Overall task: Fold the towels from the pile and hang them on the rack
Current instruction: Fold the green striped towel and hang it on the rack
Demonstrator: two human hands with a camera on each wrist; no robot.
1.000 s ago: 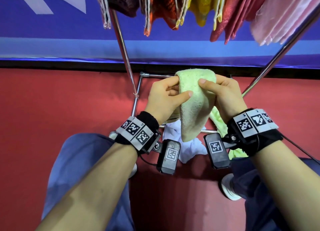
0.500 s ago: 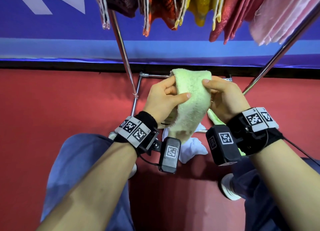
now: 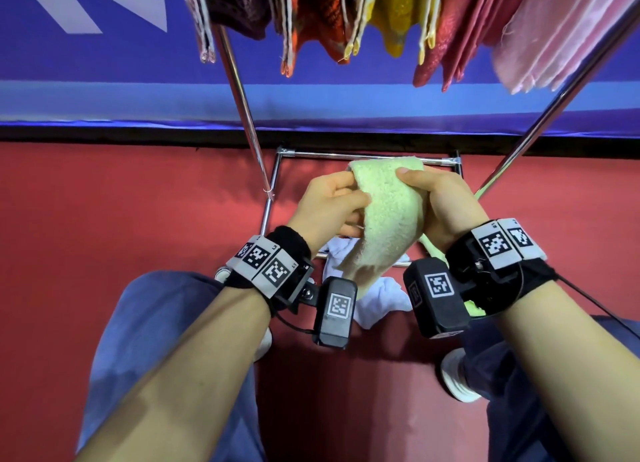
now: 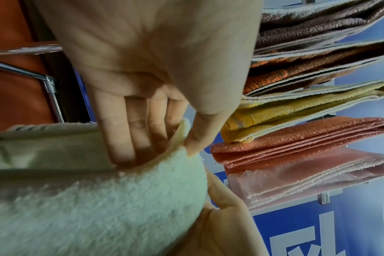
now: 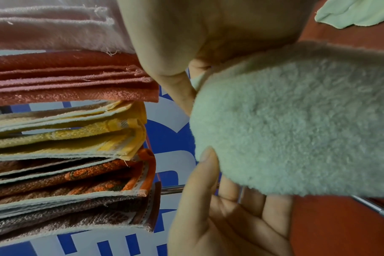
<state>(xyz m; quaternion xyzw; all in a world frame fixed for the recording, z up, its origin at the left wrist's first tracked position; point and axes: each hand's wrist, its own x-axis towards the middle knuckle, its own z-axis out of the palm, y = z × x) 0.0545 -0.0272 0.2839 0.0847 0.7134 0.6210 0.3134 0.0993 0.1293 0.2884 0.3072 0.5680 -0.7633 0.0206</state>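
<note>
Shifted slightly leftward since before: folded pale-green terry towel (image 3: pixel 388 215), pinched between left hand (image 3: pixel 329 207) and right hand (image 3: pixel 446 205), below chrome rack (image 3: pixel 242 90).
Soft, light, floppy; best gripped along folded top edge, thumbs in front.

Red floor (image 3: pixel 104 253), blue banner (image 3: pixel 104 97)
</note>
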